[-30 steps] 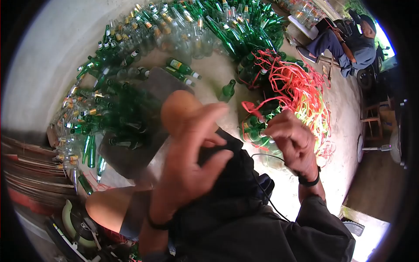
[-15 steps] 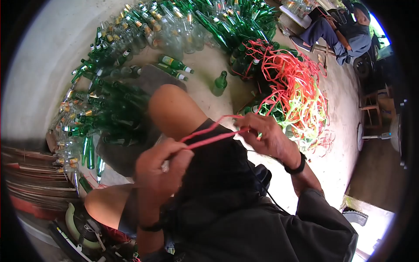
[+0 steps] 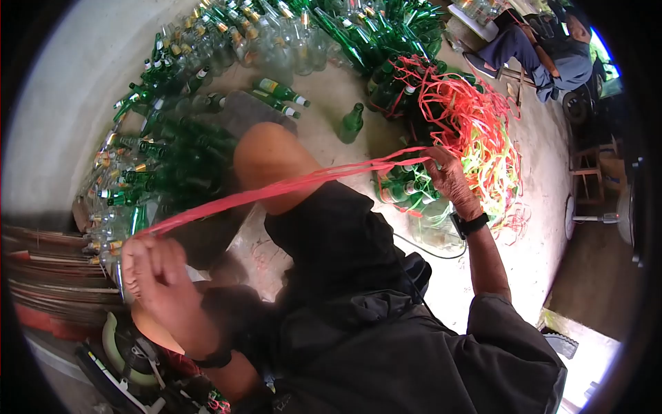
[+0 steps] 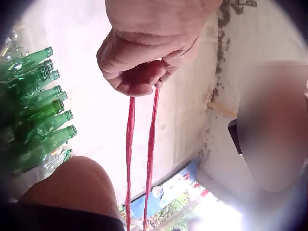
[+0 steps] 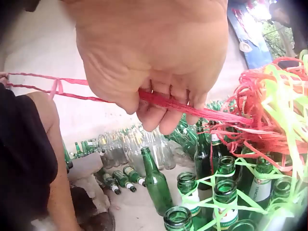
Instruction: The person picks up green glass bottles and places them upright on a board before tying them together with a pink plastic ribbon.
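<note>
Red plastic twine [image 3: 276, 188] stretches taut across the person's knee between both hands. At its lower left end the left hand [image 3: 162, 286] grips it with curled fingers; in the left wrist view two red strands [image 4: 129, 149] leave that fist [image 4: 149, 53]. The right hand [image 3: 452, 181] holds the other end, beside the tangled heap of red and green twine [image 3: 476, 131]. In the right wrist view, the right hand's fingers [image 5: 159, 108] curl round a red bundle [image 5: 216, 115] that runs into the heap.
Green bottles [image 3: 352, 124] stand and lie on the floor, with many more along the wall. Bottles laced with green twine [image 5: 225, 197] stand beside the heap. A seated person [image 3: 545, 58] is at the upper right. Stacked boards [image 3: 58, 283] lie at the left.
The left hand has moved down and to the left, the right hand up and to the right. The red twine, a short loop half a second ago, is now pulled out long between them.
</note>
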A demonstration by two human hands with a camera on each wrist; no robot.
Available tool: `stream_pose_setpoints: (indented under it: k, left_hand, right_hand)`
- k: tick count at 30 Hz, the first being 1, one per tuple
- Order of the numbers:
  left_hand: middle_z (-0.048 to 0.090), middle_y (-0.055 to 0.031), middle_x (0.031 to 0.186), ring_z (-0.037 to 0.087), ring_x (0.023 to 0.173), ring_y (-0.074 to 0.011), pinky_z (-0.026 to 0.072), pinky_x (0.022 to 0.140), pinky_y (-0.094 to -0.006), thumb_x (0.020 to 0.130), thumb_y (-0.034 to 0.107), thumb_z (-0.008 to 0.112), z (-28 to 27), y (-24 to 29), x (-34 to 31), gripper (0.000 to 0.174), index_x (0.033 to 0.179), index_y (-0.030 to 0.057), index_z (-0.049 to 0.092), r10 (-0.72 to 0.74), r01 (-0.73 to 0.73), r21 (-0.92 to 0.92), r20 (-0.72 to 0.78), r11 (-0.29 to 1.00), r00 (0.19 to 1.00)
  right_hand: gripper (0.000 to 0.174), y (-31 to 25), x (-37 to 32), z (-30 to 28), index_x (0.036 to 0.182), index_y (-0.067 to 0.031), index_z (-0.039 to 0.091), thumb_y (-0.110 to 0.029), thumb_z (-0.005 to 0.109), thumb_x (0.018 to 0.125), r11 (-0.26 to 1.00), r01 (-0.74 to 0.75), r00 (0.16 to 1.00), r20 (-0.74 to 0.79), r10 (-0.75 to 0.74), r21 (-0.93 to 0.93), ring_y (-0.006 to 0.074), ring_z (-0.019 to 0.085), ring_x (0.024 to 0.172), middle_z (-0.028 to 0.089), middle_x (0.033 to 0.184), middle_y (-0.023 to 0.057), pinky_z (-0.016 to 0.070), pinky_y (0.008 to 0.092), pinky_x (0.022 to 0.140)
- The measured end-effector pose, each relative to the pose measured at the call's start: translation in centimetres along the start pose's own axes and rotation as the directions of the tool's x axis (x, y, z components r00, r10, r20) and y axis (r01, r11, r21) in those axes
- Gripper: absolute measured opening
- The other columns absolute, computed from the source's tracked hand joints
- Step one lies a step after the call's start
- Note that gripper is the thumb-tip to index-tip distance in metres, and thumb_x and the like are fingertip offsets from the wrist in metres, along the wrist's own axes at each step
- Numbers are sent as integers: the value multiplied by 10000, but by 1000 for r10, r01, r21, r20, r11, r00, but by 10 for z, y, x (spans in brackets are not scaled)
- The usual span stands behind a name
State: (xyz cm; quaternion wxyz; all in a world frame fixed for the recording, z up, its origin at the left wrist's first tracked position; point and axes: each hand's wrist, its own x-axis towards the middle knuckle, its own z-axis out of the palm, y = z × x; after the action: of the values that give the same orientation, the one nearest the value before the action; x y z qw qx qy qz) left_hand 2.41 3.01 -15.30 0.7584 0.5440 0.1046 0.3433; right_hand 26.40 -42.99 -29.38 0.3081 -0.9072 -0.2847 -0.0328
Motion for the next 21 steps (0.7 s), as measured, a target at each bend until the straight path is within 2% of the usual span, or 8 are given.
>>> stream_pose_setpoints:
  k: [1, 2, 5, 11, 13, 15, 17, 21]
  left_hand:
    - [385, 48, 686, 326, 540, -56, 322, 548, -254, 1055, 148, 579, -5, 4, 3, 157, 997, 4, 599, -8, 6, -127, -12, 992, 1000]
    - [305, 57, 701, 290, 583, -60, 305, 606, -275, 1092, 182, 528, -12, 7, 5, 168, 1067, 18, 556, -44, 47, -177, 25, 983, 999]
    - [332, 49, 733, 307, 604, -63, 306, 616, -271, 1094, 191, 527, -13, 1, 5, 161, 1077, 33, 544, -82, 73, -248, -28, 966, 996]
    - [454, 7, 766, 395, 618, -84, 372, 585, -267, 1078, 188, 557, 28, -10, -6, 183, 1069, 6, 570, -129, 116, -124, -95, 985, 987]
    - [530, -24, 799, 465, 624, -96, 444, 612, -282, 1062, 148, 566, 54, -14, -15, 146, 1066, 3, 582, -89, 90, 97, -17, 991, 996]
    - [552, -34, 850, 491, 669, -92, 444, 636, -265, 1075, 128, 489, 75, -14, -22, 165, 1025, 3, 586, -143, 97, 252, 172, 963, 975]
    - [605, -66, 920, 515, 687, -84, 457, 647, -254, 1040, 67, 478, 94, -17, -28, 162, 1015, -26, 608, -154, 16, 381, 333, 925, 930]
    - [652, -103, 1061, 546, 713, -79, 453, 625, -231, 1035, 51, 517, 118, -32, -40, 153, 1087, -23, 640, -123, -93, 392, 492, 915, 862]
  right_hand:
    - [153, 2, 1, 0, 1056, -2, 665, -143, 656, 995, 999, -15, 1000, 15, 14, 40, 326, 681, 900, 676, 963, 153, 537, 383, 797]
    - [181, 4, 1, 0, 1017, 9, 659, -172, 650, 1013, 999, 10, 1000, -7, -10, 32, 355, 667, 831, 651, 866, 159, 528, 413, 730]
    - [218, -15, 7, -10, 975, 14, 657, -196, 637, 1029, 992, -105, 993, 66, 100, 71, 335, 636, 735, 604, 784, 148, 503, 409, 669]
    - [233, -105, 23, -30, 919, 14, 660, -194, 652, 1025, 993, -14, 998, 68, 6, 114, 306, 606, 622, 585, 725, 139, 482, 393, 582]
    - [182, -144, 25, -32, 908, 5, 671, -150, 667, 1003, 982, 121, 985, 107, -138, 148, 312, 616, 613, 614, 742, 128, 487, 407, 560]
    - [126, -170, 22, -22, 893, -7, 667, -111, 693, 959, 941, 310, 948, 30, -316, 132, 310, 633, 626, 612, 737, 117, 498, 419, 550]
    - [95, -199, 22, -24, 875, -34, 632, -92, 704, 901, 917, 368, 909, 149, -390, 153, 307, 650, 636, 601, 723, 102, 508, 420, 528]
    - [133, -238, 21, -21, 861, -53, 585, -100, 709, 859, 903, 371, 889, 200, -413, 216, 297, 647, 625, 589, 719, 89, 512, 413, 511]
